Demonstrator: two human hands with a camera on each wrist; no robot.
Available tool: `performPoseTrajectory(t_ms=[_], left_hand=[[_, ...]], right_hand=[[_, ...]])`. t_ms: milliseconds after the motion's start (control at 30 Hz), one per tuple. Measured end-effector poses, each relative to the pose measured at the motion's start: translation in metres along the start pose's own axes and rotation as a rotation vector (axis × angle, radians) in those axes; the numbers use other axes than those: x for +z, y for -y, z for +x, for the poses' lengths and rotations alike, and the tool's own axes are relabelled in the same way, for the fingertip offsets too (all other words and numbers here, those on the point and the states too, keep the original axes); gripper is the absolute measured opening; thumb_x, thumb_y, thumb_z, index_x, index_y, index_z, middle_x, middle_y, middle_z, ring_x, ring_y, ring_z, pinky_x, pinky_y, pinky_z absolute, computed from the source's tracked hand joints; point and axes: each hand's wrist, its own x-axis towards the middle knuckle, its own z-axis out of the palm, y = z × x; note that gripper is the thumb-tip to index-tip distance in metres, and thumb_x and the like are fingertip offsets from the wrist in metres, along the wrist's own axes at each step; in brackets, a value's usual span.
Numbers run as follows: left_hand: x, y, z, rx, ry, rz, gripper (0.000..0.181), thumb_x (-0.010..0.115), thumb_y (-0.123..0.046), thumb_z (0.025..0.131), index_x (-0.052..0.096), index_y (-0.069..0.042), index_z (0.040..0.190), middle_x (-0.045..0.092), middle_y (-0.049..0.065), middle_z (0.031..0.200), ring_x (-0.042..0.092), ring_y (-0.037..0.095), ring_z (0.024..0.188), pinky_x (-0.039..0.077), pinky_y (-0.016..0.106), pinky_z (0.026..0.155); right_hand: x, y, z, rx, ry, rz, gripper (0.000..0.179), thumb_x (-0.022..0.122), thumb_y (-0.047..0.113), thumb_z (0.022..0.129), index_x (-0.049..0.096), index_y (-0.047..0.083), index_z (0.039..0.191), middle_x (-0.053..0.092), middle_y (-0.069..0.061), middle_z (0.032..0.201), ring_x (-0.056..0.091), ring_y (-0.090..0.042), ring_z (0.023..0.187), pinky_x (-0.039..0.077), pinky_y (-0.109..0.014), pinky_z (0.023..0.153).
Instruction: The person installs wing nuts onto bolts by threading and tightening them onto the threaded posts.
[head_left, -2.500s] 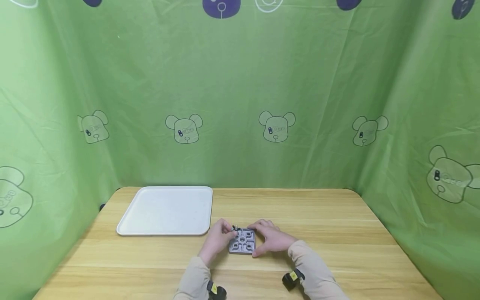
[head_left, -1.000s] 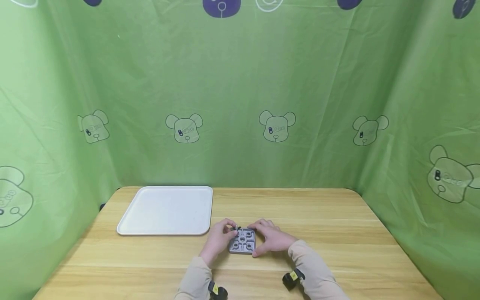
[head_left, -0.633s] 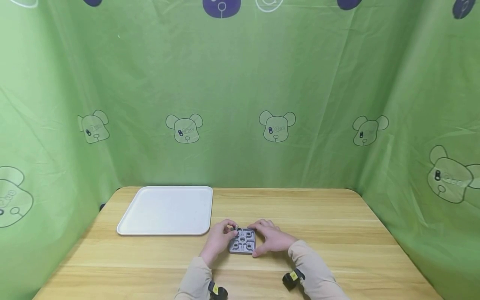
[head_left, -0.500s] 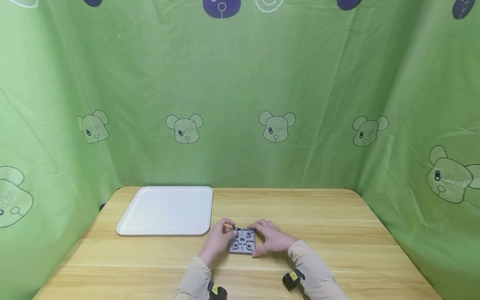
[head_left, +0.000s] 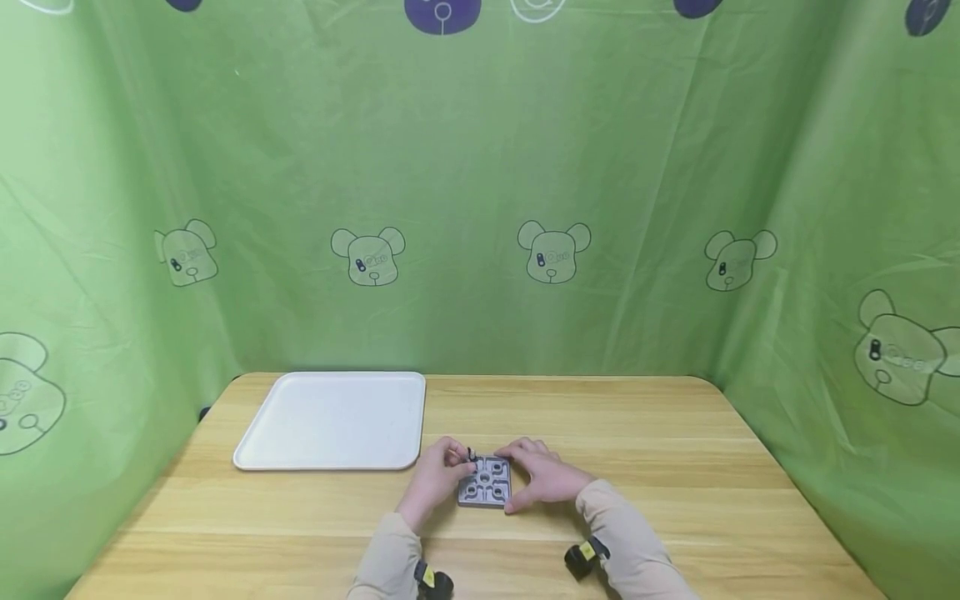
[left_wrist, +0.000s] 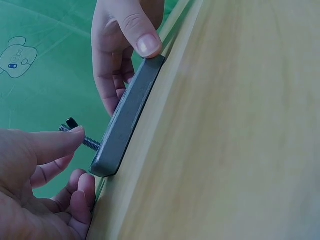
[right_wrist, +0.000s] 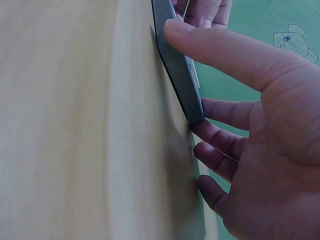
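A square grey metal plate [head_left: 485, 482] with recessed channels and several round holes lies flat on the wooden table. At its far left corner a threaded screw [left_wrist: 90, 143] stands up out of it. A small black piece [left_wrist: 72, 122] sits by the screw's top; its kind is unclear. My left hand [head_left: 435, 479] pinches the screw's upper end, thumb on the near side, other fingers loosely curled. My right hand [head_left: 546, 475] grips the plate's right side, thumb at the near corner and fingers at the far corner.
A white tray [head_left: 330, 422] lies at the back left of the wooden table [head_left: 600, 417]. Green cloth [head_left: 465, 325] with bear prints hangs behind and at both sides. Each wrist wears a small black camera [head_left: 579, 560].
The black piece at the screw's top has changed its angle, from lying sideways to more upright. My left fingers have shifted slightly around the screw. My right hand and the plate stay put.
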Motion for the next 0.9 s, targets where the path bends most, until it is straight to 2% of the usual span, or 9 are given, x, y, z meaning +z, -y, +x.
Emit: performPoseTrajectory(t_ms=[900], left_hand=[[0.0005, -0.0023, 0.0000, 0.021, 0.016, 0.047, 0.018, 0.068, -0.007, 0.086, 0.066, -0.008, 0.104, 0.058, 0.006, 0.084, 0.051, 0.017, 0.078, 0.040, 0.029, 0.069]], right_hand=[[-0.0008, 0.0013, -0.0001, 0.000, 0.001, 0.001, 0.087, 0.083, 0.043, 0.066, 0.049, 0.009, 0.138, 0.049, -0.010, 0.135, 0.042, -0.032, 0.125, 0.033, -0.061, 0.103]])
